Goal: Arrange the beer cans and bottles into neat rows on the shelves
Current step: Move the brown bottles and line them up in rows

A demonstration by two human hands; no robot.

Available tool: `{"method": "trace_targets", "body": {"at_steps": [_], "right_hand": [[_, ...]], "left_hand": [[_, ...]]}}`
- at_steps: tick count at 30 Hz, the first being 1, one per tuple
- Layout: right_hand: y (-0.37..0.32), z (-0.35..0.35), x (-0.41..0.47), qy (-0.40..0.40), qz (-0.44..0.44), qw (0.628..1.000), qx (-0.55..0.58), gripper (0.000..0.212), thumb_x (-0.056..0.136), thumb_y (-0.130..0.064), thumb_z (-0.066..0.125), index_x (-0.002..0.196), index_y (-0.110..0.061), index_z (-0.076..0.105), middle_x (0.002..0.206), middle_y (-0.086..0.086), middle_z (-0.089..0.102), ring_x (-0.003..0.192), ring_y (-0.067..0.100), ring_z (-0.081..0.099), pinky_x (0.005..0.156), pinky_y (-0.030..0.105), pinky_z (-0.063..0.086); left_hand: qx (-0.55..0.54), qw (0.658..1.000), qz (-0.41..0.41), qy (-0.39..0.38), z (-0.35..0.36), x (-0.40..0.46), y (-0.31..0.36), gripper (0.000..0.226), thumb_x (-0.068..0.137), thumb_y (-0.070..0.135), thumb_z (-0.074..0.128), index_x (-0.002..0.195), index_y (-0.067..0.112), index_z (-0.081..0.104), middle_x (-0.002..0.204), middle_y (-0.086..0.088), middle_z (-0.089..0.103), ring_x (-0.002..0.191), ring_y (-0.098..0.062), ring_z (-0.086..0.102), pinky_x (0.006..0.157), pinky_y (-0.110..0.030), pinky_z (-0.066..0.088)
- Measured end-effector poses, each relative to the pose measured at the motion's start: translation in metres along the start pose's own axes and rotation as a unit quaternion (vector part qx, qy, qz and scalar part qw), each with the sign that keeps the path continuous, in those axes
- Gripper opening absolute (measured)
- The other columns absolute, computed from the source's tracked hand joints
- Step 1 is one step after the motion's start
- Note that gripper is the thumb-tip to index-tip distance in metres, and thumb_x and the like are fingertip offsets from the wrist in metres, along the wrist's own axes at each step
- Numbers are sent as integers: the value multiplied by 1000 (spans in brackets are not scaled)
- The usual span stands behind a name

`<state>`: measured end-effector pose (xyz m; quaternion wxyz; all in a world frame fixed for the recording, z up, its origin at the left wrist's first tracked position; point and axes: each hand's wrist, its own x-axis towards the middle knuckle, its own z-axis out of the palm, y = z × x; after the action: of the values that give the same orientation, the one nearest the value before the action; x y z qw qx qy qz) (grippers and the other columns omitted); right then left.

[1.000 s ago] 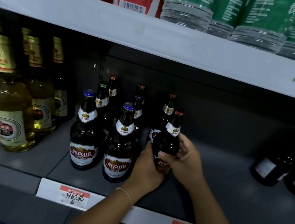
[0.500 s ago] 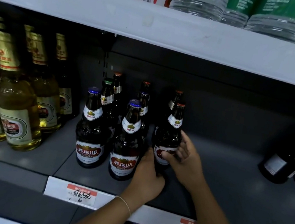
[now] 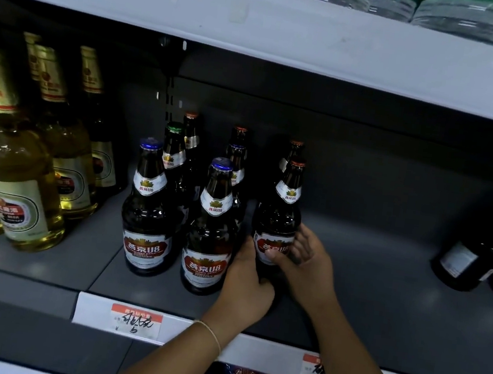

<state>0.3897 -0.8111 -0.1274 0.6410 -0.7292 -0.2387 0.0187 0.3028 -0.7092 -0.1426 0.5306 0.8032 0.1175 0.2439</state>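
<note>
A dark brown beer bottle with an orange cap (image 3: 278, 218) stands upright on the grey shelf (image 3: 365, 294), at the front of the right-hand row. My left hand (image 3: 246, 283) wraps its lower left side and my right hand (image 3: 307, 262) curls round its label from the right. Two more dark bottles with blue caps (image 3: 148, 215) (image 3: 209, 235) stand in front to the left. Several similar bottles line up behind them, partly hidden.
Pale yellow bottles with gold necks (image 3: 19, 177) crowd the shelf's left end. Two dark bottles (image 3: 475, 258) lean at the far right. The upper shelf edge (image 3: 289, 33) hangs close above. Price tags (image 3: 135, 321) line the front lip.
The orange-capped bottle went from tilted to upright and now stands on the shelf in line with the row. Both hands stayed on it, sliding lower on its body.
</note>
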Motion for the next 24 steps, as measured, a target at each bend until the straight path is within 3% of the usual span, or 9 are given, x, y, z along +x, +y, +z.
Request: {"method": "trace_targets", "body": {"at_steps": [6, 14, 18, 22, 24], "right_hand": [[0, 2, -1, 12, 5, 1000, -5, 77, 69, 4, 84, 137, -10, 51, 126, 0, 66, 116, 10, 64, 103, 37, 50], [0, 3, 1, 5, 5, 1000, -3, 74, 69, 0, 85, 133, -17, 52, 127, -1, 66, 117, 9, 63, 104, 38, 50], [0, 1, 1, -8, 5, 1000, 1, 72, 70, -1, 85, 133, -15, 52, 127, -1, 66, 117, 10, 63, 104, 38, 49], [-5, -4, 1, -20, 6, 1000, 2, 65, 79, -6, 79, 137, -8, 49, 128, 4, 65, 116, 11, 63, 103, 35, 50], [-10, -10, 1, -1, 5, 1000, 1, 60, 84, -10, 74, 138, -5, 47, 129, 7, 63, 116, 13, 63, 101, 29, 50]], "left_hand": [[1, 1000, -5, 1, -1, -1, 4, 77, 66, 12, 43, 142, 19, 38, 133, 1, 53, 129, -10, 45, 115, -34, 32], [11, 1000, -14, -10, -4, -4, 12, 73, 70, 2, 47, 141, 19, 38, 131, 0, 54, 126, -9, 45, 113, -25, 32], [47, 999, -13, -8, -5, -6, 15, 74, 70, 7, 45, 143, 15, 38, 135, -2, 52, 130, -14, 45, 114, -28, 32], [86, 995, -27, -49, -12, -17, 31, 61, 78, -1, 50, 137, 14, 43, 129, 4, 50, 122, -9, 45, 101, -11, 28], [131, 988, -27, -81, -14, -24, 41, 45, 80, 4, 48, 125, 10, 52, 119, -2, 56, 113, -15, 52, 93, -17, 38]]}}
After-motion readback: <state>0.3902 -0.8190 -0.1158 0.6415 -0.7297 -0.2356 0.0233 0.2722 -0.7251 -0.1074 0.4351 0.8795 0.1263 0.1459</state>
